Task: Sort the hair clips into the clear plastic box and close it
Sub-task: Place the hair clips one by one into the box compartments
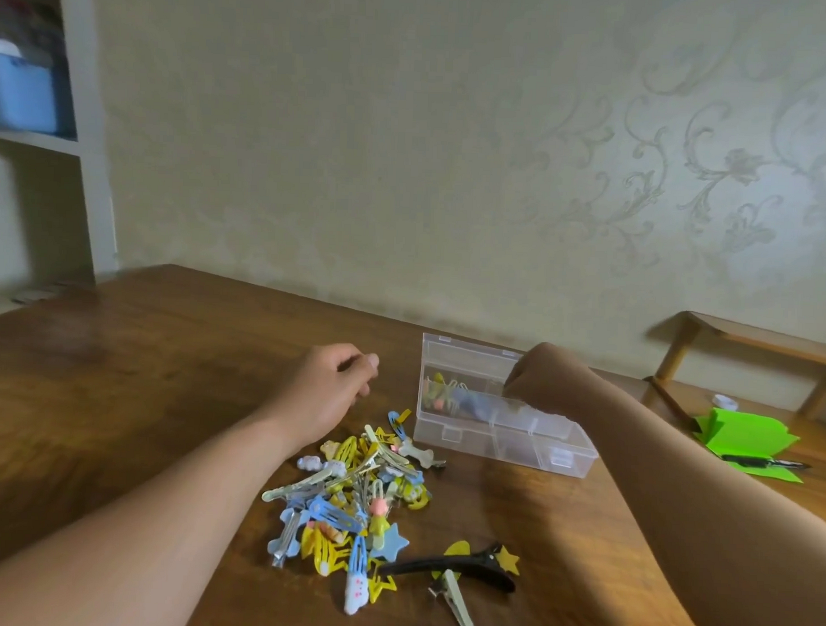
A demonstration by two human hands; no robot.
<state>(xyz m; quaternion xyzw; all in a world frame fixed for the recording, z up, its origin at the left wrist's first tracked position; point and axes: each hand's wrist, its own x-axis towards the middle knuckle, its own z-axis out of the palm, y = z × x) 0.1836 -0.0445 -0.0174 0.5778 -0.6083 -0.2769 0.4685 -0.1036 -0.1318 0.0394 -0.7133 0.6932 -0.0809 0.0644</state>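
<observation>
A heap of small hair clips [353,502], mostly yellow, blue and silver, lies on the wooden table. A long black clip [449,567] and a pale metal clip [457,609] lie apart at the front. The clear plastic box [514,438] stands open behind the heap, lid up, with a few clips in its left compartment. My left hand [333,385] hovers loosely curled to the left of the box, nothing visible in it. My right hand [540,378] reaches down into the box's middle; its fingertips are hidden behind the wrist.
The wooden table [165,374] runs to a papered wall at the back. Green paper [744,436] with a black pen and a small white lid lies at the right. A wooden bench [752,338] stands beyond it, and white shelves with a blue bin [21,93] at the far left.
</observation>
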